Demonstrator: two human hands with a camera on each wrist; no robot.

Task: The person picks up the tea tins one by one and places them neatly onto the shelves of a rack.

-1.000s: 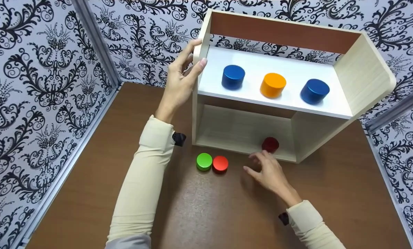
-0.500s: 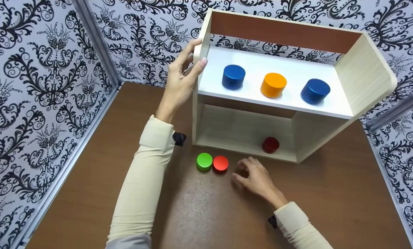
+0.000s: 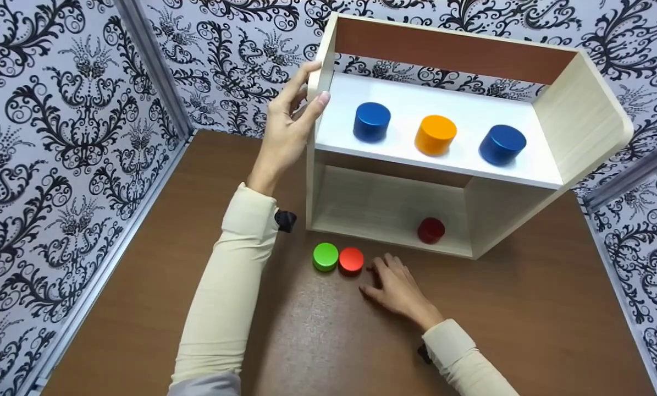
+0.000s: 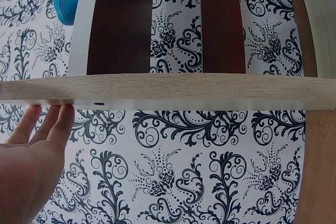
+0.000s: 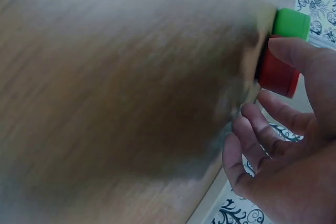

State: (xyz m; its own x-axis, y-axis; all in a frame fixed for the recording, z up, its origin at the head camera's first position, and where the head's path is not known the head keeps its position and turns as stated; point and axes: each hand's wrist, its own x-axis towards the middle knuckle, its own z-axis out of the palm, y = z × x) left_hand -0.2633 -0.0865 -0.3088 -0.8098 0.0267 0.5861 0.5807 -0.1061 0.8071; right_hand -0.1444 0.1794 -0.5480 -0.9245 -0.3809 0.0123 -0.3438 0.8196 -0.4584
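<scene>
My left hand holds the left side panel of a small wooden shelf unit, thumb at its front edge and fingers on the outer face. My right hand is over the brown table just right of a red cylinder, fingers apart and slightly bent, holding nothing. In the right wrist view thumb and fingers flank the red cylinder; whether they touch it I cannot tell. A green cylinder stands against its left side.
On the white upper shelf stand a blue cylinder, an orange cylinder and another blue cylinder. A dark red cylinder stands on the lower shelf. Patterned walls surround the brown table.
My right hand has moved left, from in front of the dark red cylinder on the lower shelf to beside the red cylinder on the table. My left hand has stayed on the panel.
</scene>
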